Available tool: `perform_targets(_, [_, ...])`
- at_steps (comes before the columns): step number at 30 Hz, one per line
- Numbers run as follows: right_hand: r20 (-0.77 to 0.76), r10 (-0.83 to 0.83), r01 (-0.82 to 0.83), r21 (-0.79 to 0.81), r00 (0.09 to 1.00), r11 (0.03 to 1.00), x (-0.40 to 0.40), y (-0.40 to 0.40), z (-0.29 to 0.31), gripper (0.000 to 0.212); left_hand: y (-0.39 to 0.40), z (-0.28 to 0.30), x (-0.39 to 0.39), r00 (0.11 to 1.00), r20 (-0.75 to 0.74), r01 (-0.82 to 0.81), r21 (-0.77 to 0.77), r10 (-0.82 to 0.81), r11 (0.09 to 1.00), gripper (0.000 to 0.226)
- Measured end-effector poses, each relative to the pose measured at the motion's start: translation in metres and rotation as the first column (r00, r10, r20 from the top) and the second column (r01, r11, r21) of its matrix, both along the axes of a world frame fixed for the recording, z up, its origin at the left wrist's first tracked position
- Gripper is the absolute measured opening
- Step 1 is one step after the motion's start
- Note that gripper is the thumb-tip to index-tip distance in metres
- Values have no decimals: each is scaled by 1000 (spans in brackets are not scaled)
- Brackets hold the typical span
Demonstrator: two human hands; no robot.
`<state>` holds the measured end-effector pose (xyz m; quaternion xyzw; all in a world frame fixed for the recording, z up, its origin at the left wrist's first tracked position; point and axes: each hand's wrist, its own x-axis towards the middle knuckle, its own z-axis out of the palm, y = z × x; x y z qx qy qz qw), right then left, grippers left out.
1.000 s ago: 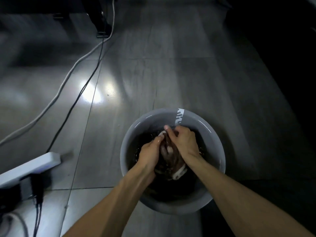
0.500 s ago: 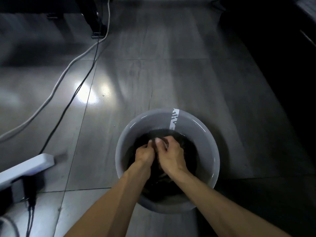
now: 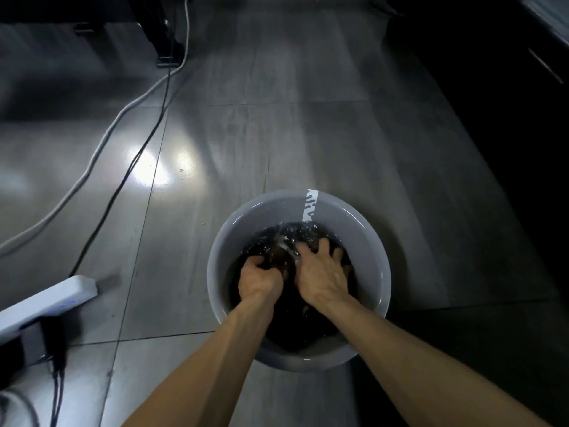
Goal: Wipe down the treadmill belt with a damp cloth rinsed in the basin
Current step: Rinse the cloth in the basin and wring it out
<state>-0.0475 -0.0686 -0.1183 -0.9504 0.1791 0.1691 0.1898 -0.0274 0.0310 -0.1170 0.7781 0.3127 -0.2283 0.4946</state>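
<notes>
- Kneeling over a grey basin (image 3: 374, 272) at our five o'clock, we hold a dark cloth (image 3: 278, 257) underwater.
- Left hand (image 3: 258, 280) fingers curl around it.
- Right hand (image 3: 323, 274) fingers spread, pressing it.

I can't make out the cloth (image 3: 278, 257): it's a dark, blurred lump under churned water in the basin (image 3: 221, 266). My right hand (image 3: 323, 272) hides its fingertips underwater. At eight o'clock, the power strip (image 3: 46, 303) runs off frame.

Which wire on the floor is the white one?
The thick cable, farther left; the thin cable beside it is black.
</notes>
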Motion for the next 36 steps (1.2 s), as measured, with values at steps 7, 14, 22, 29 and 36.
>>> perform_targets(7, [99,-457,317,590,884,743,2,26,15,34,2,12,8,978,-120,-196,-263,170,945,38])
perform_targets(14, [306,-167,85,264,937,961,23,-3,24,48,5,35,-2,984,-161,-143,-508,70,849,28])
perform_targets(22, [-104,511,-522,-167,853,837,0,-28,18,81,31,28,0,944,72,328,-74,-323,942,26])
perform_targets(29, [92,444,-439,-68,891,896,0,-22,36,36,34,35,0,917,63,397,-224,-394,890,47])
perform_targets(36, [21,-121,49,834,992,550,2,-42,80,33,33,40,5,843,257,537,-427,-472,728,74])
